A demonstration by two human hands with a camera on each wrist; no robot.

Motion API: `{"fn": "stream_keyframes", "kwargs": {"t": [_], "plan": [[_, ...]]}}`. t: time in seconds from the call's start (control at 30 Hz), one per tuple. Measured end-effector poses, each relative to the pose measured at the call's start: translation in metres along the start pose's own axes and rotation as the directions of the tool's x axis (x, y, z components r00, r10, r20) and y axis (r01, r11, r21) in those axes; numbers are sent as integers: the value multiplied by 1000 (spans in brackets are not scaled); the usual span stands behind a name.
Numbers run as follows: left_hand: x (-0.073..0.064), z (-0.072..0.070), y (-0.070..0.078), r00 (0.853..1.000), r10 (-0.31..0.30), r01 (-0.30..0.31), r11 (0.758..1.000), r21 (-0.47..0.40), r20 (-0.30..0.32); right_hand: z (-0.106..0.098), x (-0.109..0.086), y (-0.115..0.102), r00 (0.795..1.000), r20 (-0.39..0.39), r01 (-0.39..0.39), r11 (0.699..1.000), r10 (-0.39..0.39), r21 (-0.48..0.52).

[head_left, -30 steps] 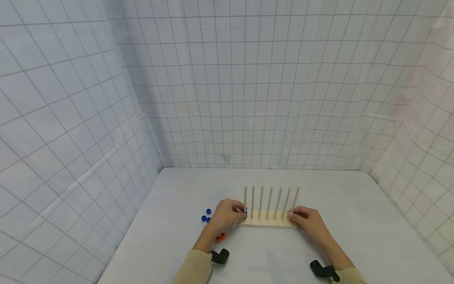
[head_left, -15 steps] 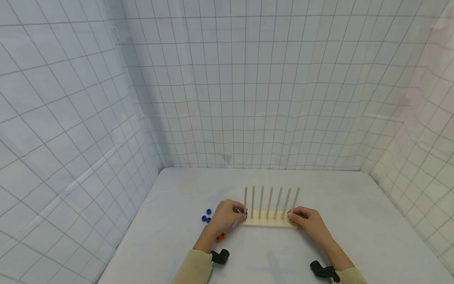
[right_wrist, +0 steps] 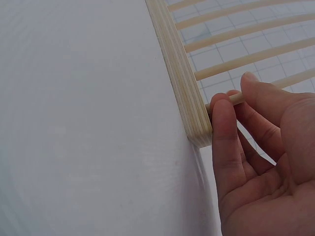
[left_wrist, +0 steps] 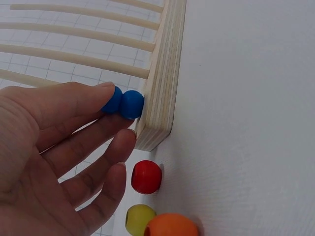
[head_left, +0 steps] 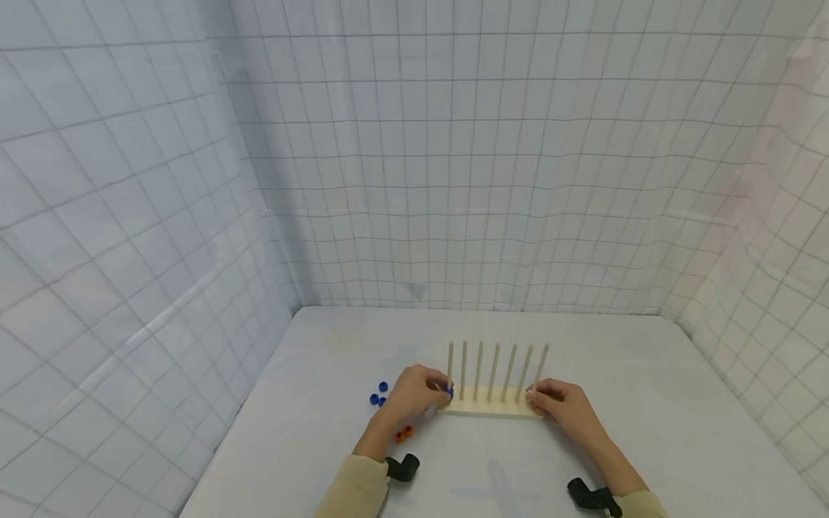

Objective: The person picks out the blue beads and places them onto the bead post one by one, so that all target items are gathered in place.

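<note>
A wooden peg stand [head_left: 490, 409] with a row of several upright pegs sits on the white table. Two blue beads are on its leftmost peg [head_left: 450, 363]; the lower blue bead [left_wrist: 132, 104] lies against the base. My left hand [head_left: 414, 392] pinches the upper blue bead [left_wrist: 114, 101] between thumb and fingers, partly covering it. At the opposite end, my right hand [head_left: 562, 400] has its thumb and fingertips round the foot of the rightmost peg [right_wrist: 237, 99], close to the base.
Loose blue beads [head_left: 374, 398] lie left of my left hand. Orange beads [head_left: 409, 430] lie nearer me. Beside the stand's left end are a red bead [left_wrist: 146, 177], a yellow bead [left_wrist: 140, 220] and an orange bead [left_wrist: 172, 226]. Gridded white curtains [head_left: 479, 180] surround the table.
Both hands keep their places at the two ends of the stand. The head view has shifted very slightly.
</note>
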State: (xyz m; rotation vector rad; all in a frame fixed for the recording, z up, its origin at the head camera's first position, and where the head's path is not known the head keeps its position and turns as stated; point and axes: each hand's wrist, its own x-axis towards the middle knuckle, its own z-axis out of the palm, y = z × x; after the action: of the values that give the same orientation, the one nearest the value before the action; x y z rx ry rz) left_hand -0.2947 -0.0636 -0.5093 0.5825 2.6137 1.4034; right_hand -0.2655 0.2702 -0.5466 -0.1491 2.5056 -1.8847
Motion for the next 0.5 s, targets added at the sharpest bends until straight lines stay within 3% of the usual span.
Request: {"fn": "stream_keyframes", "kwargs": {"t": [0.5], "plan": [[1, -9, 3, 1000, 14, -15, 1000, 18, 11, 0, 0, -1, 1000, -15, -23, 1000, 23, -10]]}}
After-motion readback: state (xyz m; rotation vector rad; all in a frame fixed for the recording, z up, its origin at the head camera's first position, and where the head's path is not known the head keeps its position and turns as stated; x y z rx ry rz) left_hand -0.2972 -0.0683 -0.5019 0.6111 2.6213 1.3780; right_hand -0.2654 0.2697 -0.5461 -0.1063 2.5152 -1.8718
